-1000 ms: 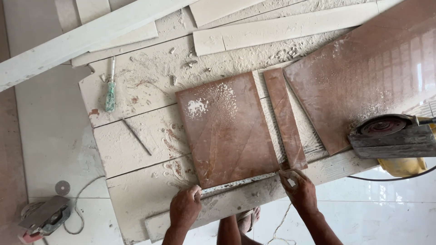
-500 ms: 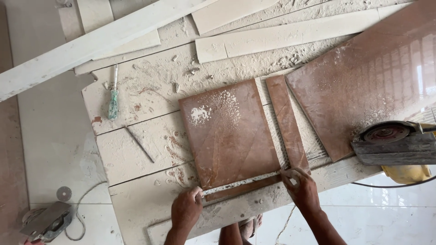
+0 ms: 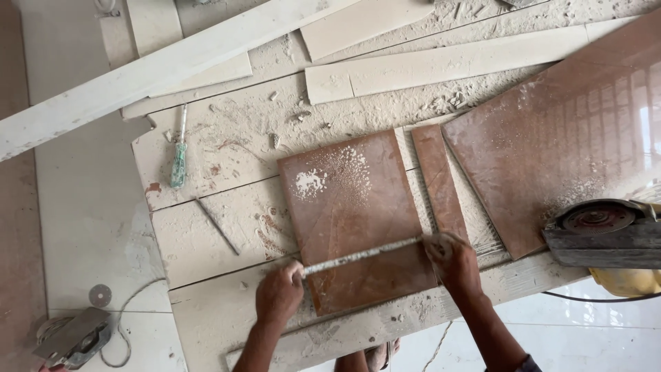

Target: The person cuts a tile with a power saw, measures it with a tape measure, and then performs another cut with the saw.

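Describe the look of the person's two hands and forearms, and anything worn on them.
Both forearms are bare, with no gloves, watch or rings visible. The left hand and right hand are dusted with pale powder. A dark sleeve edge shows at the right arm's bottom.

Large brown tile (image 3: 564, 138) cut off right.

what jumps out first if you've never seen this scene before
Two dusty hands, left hand and right hand, stretch a measuring tape across a reddish-brown tile in the middle. A narrow cut strip lies just right of it, and a circular tile cutter sits at the right edge.
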